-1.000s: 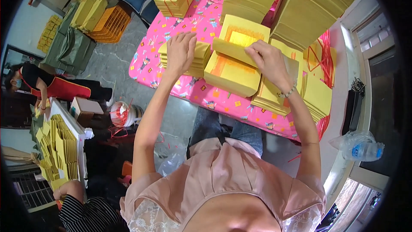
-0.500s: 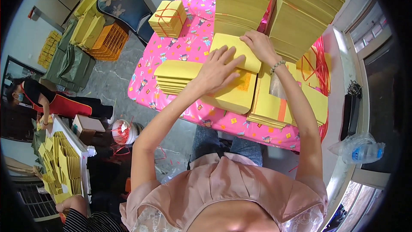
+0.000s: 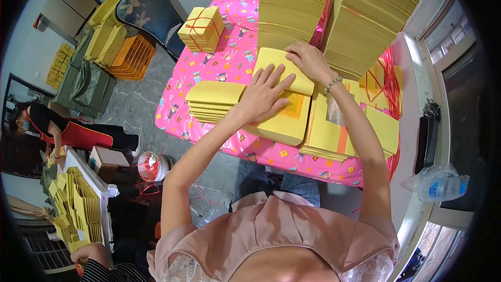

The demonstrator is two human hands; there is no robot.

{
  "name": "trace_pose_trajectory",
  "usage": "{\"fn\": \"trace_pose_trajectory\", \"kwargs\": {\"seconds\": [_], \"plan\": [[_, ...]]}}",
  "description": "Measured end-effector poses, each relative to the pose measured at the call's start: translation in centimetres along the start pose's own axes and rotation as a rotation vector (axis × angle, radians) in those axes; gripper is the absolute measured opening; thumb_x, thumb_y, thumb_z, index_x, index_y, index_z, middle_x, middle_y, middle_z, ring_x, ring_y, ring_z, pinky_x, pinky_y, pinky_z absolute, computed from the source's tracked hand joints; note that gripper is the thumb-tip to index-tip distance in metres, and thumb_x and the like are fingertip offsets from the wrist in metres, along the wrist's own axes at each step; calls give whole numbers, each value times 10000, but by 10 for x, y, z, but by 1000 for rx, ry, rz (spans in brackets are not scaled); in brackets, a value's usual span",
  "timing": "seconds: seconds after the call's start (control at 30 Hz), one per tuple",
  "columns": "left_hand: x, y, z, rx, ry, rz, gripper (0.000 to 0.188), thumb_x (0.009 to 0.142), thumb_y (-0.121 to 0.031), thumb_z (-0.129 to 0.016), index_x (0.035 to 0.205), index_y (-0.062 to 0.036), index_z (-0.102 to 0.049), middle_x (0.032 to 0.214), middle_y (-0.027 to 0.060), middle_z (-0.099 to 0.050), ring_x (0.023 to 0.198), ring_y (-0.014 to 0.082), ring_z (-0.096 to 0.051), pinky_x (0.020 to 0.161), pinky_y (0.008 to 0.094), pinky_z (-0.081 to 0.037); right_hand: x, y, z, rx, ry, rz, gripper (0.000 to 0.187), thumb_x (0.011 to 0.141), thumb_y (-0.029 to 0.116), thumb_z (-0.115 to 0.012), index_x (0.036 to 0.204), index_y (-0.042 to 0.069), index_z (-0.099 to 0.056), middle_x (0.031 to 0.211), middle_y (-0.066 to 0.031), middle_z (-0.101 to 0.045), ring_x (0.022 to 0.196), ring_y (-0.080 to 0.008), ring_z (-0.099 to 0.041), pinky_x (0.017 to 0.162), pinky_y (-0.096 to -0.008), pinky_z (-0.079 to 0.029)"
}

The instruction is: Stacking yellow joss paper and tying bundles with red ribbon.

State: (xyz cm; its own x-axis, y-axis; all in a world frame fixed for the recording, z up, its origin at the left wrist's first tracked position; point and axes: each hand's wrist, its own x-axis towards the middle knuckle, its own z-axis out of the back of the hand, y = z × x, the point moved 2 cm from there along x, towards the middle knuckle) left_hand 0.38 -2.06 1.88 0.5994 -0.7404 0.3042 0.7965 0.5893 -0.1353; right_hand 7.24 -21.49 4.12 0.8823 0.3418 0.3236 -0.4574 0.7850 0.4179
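Note:
A folded yellow paper sheet (image 3: 272, 57) lies on a stack of yellow paper (image 3: 279, 128) with an orange-gold square on top. My left hand (image 3: 265, 94) rests flat across the sheet's near part, fingers spread. At its far right side, my right hand (image 3: 309, 61) has bent fingers held close together against the paper; a bead bracelet circles that wrist. Left of the stack, several folded yellow papers (image 3: 214, 93) lie overlapped. More yellow sheets (image 3: 323, 136) with an orange strip and a silvery patch lie under my right forearm.
Tall yellow paper stacks (image 3: 289, 13) rise behind my hands on the pink patterned tablecloth (image 3: 182, 81). A bundle tied with red string (image 3: 201, 28) sits at the far left, red cords (image 3: 389, 86) at the right. A co-worker (image 3: 68, 128) stands at another table (image 3: 104, 203).
My right hand has shifted slightly left along the folded sheet. The left hand stays spread on the paper almost unchanged. The whole view has moved slightly.

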Motion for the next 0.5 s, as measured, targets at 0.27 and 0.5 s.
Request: {"fn": "trace_pose_trajectory", "kwargs": {"seconds": [0.27,0.5], "plan": [[0,1,-6,-24,44,11,658,948,-429,-487,1513,-176,-264,1551,131,-278,1390,439,-251,1123,569,-230,1,-4,-5,-4,-1,-7,272,924,236,-587,1056,6,-648,1039,-152,-645,977,-337,-614,842,-407,-495],[2,3,-9,-24,89,6,658,950,-472,-472,1524,-248,-243,1560,123,-266,1401,445,-231,1138,570,-209,-1,-7,-8,8,-19,-13,273,922,233,-594,1060,3,-644,1038,-155,-640,984,-341,-609,849,-411,-491]]}}
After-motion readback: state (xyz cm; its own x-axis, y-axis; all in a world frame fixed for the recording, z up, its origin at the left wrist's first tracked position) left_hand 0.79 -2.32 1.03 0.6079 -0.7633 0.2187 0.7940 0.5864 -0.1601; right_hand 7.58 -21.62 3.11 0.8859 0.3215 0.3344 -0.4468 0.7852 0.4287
